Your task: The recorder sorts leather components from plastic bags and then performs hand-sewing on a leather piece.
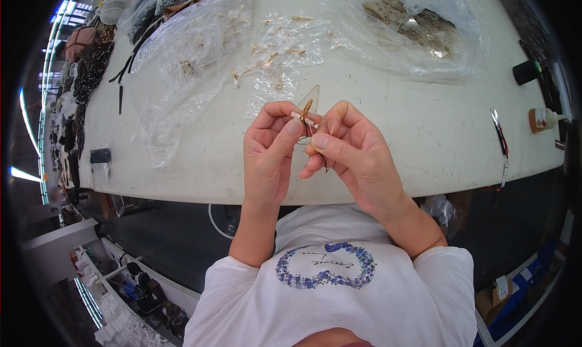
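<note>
Between the thumb and fingers of my left hand (273, 144) is a small see-through triangular piece (314, 96), its point facing away from me. A gold-coloured metal part (307, 108) lies against it, and a narrow white strip shows at its base. My right hand (354, 150) is closed in a pinch on a thin dark cord (326, 163) just below the triangle. The cord loops between the two hands, and a short end hangs under my right fingers. Both hands are held over the near part of the table, close together. My fingertips hide how cord and metal part meet.
Gold-coloured parts (271, 60) lie scattered on clear plastic beyond my hands. A crumpled clear bag (176, 83) is at left, and a bag of flat brownish pieces (412, 29) at far right. Scissors (499, 132), a dark spool (526, 72) and a small bottle (542, 120) sit rightward on the table (424, 141).
</note>
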Motion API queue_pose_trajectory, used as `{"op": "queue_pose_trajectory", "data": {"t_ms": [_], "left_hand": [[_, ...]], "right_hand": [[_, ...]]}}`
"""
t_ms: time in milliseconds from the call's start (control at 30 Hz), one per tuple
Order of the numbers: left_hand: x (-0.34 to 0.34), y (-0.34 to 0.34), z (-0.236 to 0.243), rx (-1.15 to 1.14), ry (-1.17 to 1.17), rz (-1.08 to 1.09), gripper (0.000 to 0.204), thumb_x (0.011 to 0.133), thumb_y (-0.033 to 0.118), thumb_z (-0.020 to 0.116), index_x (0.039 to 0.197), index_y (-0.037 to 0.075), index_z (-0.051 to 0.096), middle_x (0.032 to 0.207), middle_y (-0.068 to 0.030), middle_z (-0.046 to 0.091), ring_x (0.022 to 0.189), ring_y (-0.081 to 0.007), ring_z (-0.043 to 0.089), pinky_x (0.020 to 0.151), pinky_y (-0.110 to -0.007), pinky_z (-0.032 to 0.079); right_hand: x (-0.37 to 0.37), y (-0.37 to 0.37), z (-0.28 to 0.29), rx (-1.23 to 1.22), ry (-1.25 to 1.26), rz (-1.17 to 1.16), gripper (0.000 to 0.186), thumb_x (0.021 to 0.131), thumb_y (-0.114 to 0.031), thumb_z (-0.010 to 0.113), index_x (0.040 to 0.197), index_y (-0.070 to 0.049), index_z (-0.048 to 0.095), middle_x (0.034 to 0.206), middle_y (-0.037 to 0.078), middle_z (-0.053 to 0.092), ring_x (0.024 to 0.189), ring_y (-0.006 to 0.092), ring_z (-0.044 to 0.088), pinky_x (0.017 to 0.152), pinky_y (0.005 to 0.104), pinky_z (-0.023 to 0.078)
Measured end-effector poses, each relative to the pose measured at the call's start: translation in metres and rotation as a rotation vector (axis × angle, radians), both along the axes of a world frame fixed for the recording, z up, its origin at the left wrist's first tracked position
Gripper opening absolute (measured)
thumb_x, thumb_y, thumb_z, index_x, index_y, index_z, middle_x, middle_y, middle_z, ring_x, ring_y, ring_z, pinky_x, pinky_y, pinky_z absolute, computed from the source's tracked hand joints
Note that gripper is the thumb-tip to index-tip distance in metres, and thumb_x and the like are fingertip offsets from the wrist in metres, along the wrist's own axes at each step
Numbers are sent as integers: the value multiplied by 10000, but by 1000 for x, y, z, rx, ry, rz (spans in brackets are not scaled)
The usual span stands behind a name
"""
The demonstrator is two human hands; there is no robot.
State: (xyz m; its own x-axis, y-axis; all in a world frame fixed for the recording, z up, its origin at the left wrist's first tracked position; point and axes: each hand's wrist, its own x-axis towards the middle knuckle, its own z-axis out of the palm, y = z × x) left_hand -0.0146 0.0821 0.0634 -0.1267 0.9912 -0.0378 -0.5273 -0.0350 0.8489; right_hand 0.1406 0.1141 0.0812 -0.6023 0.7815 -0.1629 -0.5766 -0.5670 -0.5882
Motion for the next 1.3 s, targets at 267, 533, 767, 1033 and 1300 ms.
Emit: {"op": "queue_pose_trajectory", "data": {"t_ms": [267,533,767,1033,1300], "left_hand": [[0,0,-3,-38,-105,-41,167,963,83,603,1113,21,561,1023,-127,703,919,-145,676,816,-269,527],[5,0,-7,-34,38,54,117,969,70,590,1074,23,571,1009,-118,686,869,-129,675,746,-245,553],[9,0,-10,119,496,231,205,911,-2,664,1096,-16,578,1003,-73,654,911,-107,621,823,-239,495],[11,-2,-6,60,355,144,180,921,10,655,1082,-12,578,995,-73,654,893,-116,634,802,-253,513],[-1,-1,-10,-170,-240,-154,156,966,103,602,1099,24,577,952,-93,665,808,-140,644,757,-261,533]], "right_hand": [[-1,1,-4,2,-21,-9,135,943,-44,603,949,-52,468,908,101,624,724,147,678,701,291,573],[-2,2,-10,2,-42,-25,137,946,-56,607,953,-55,471,892,85,628,739,138,671,706,281,563],[-6,5,-13,21,-54,-144,155,938,-53,631,980,-49,482,908,87,629,775,130,670,730,294,590],[3,11,-23,287,-393,-226,258,875,-77,730,994,-57,503,934,39,585,787,95,607,707,225,537],[19,23,-23,566,-490,-304,222,878,-97,719,1055,-33,602,992,27,633,964,125,610,831,284,500]]}}
